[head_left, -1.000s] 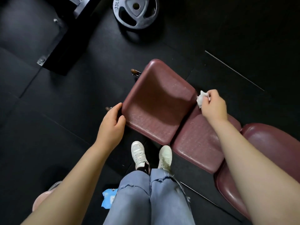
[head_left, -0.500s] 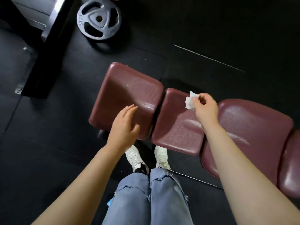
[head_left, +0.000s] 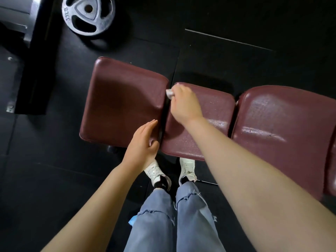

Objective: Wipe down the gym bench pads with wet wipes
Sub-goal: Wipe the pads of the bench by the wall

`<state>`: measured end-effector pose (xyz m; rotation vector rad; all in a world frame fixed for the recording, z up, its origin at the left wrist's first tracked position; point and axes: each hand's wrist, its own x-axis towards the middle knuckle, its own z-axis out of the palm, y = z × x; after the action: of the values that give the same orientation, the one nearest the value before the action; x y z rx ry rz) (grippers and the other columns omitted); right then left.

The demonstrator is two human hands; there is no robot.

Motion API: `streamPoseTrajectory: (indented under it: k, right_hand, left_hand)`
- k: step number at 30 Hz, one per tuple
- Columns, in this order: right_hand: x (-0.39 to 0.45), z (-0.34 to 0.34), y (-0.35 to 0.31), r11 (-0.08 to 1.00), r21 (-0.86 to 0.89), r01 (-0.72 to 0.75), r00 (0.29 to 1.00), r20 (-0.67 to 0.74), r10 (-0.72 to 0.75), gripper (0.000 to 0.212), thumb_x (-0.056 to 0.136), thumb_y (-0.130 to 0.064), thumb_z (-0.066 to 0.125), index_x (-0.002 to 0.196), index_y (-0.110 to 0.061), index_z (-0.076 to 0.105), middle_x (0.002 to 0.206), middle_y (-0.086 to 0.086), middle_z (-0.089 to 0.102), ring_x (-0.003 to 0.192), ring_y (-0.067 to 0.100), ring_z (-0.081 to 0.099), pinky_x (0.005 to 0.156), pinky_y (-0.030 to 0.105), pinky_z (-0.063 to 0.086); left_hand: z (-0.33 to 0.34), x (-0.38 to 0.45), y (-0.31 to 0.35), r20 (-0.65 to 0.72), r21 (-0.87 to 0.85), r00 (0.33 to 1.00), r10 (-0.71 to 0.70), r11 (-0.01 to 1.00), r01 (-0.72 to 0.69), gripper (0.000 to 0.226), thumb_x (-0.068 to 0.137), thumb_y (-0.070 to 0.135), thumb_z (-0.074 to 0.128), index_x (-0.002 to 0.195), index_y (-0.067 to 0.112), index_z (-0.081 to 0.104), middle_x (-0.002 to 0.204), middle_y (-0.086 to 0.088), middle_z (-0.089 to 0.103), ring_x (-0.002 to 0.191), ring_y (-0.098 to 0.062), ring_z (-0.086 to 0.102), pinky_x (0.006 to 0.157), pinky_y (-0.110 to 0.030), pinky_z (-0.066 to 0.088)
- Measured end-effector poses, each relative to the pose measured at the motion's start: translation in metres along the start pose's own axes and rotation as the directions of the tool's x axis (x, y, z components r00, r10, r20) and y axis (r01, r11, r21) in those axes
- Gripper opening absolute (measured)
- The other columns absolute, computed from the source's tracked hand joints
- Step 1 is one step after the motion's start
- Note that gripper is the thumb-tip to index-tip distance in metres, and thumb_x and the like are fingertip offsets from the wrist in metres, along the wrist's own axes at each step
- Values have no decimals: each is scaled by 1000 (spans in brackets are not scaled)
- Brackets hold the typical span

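A gym bench with maroon pads runs left to right in front of me. The left seat pad (head_left: 120, 102) is the largest in view, the narrow middle pad (head_left: 214, 106) follows it, and a third pad (head_left: 283, 120) lies at the right, shiny with moisture. My right hand (head_left: 183, 104) pinches a crumpled white wet wipe (head_left: 169, 93) at the far end of the gap between the left and middle pads. My left hand (head_left: 143, 144) lies with straight fingers on the near right corner of the left pad.
A grey weight plate (head_left: 89, 17) lies on the black rubber floor beyond the bench. A black machine base with a metal frame (head_left: 34, 57) stands at the left. My white shoes (head_left: 156, 173) and jeans are below the bench. A blue packet (head_left: 132, 220) peeks out by my left leg.
My right hand has carried the wipe left from the middle pad's far edge to the gap by the left pad. My left hand has shifted right along the left pad's near edge.
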<state>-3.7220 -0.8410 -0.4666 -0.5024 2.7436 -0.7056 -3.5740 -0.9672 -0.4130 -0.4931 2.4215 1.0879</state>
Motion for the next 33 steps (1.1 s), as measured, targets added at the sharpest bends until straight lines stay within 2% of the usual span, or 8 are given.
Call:
streamPoseTrajectory:
  k: [4,9,15,18,24,29,31,33]
  right_hand:
    - [-85,23,0,938,107,328,927,155,-342,24,86,-18,45,94,-5,64,88,15,64,77,37,60,68,43,48]
    - [-79,12,31,614,26,789,562,372,-739,23,75,-6,65,98,-11,63,85,7,62,72,28,58,62,38,44]
    - [23,-21,43,958,-201,205,978,83,-192,15,78,-7,50,90,-13,58,89,13,60,83,38,55,70,40,35]
    - [-43,10,35,939,-29,342,928,164,-333,27,83,-17,43,96,-12,65,88,8,61,79,33,54,71,41,44]
    - [-87,1,40,652,-51,756,621,368,-692,13,75,-8,62,86,-15,61,74,3,56,64,24,52,58,36,39]
    - [30,-32,63,942,-273,196,980,30,-196,15,80,-9,50,89,-14,61,89,11,63,82,35,58,71,41,42]
    - [13,-22,66,976,-194,98,993,-48,-109,19,83,-8,44,92,-10,61,90,13,60,82,36,54,73,43,39]
    - [-39,-2,62,956,-98,275,961,64,-270,24,81,-11,43,93,-11,64,84,11,58,76,34,53,69,43,37]
  left_hand:
    - [0,2,1,7,-22,1000,4,1000,-4,68,85,-2,53,150,16,40,152,-2,42,142,-15,34,116,-39,33]
    - [5,0,2,-8,-9,1000,5,1000,-6,67,87,-1,53,150,16,39,156,2,37,146,-13,27,121,-32,23]
    - [10,-1,1,-23,10,1000,-3,1000,3,69,86,-2,51,150,22,40,156,10,35,147,-9,22,120,-28,22]
    - [13,-1,0,-45,45,999,3,999,-1,69,84,-4,51,148,20,43,156,8,37,147,-13,24,121,-30,22]
    - [19,0,-3,-65,128,995,73,990,-64,68,83,-1,56,147,16,44,156,3,37,145,-20,26,119,-31,21]
    - [26,1,2,-114,158,992,59,987,-40,67,80,6,50,146,14,45,156,1,38,146,-21,26,118,-32,19]
    - [31,2,5,-115,177,990,86,982,-65,68,77,11,46,145,12,47,155,-1,41,147,-23,27,119,-39,24]
    - [34,5,7,-89,175,991,97,981,-80,69,77,13,45,145,12,47,155,-1,41,148,-23,25,119,-44,26]
